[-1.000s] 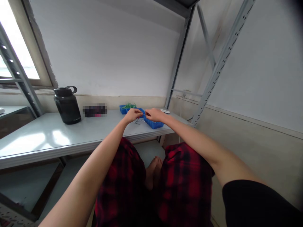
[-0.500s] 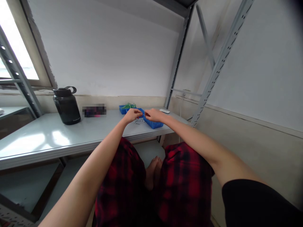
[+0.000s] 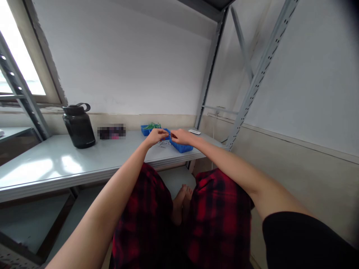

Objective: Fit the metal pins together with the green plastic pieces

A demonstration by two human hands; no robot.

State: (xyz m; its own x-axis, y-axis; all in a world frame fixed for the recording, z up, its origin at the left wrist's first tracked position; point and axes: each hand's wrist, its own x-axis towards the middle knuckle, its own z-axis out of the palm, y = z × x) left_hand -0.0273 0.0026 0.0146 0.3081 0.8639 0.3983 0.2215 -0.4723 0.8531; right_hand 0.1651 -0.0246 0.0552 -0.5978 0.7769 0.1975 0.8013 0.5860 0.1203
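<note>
My left hand [image 3: 157,136] and my right hand [image 3: 180,136] almost meet above the shelf, both with fingers pinched together. Whatever lies between the fingertips is too small to make out. Below them, several thin silvery metal pieces [image 3: 162,145] are scattered on the surface. Under my right hand is a blue plastic bin [image 3: 183,148], its inside mostly hidden by the hand. Another blue bin [image 3: 165,131] shows partly between and behind my hands. Farther back, a blue bin [image 3: 144,130] holds a heap of green pieces [image 3: 153,126].
A dark water bottle [image 3: 79,127] stands on the left of the grey metal shelf [image 3: 112,158], with a blurred-out dark item [image 3: 111,132] beside it. A flat white object [image 3: 194,132] lies behind the right bin. Metal uprights [image 3: 238,116] rise on the right. My knees are below the shelf edge.
Both hands stay in nearly the same place, with only slight finger movement; my right hand sits a touch farther left. The bins and bottle have not moved.
</note>
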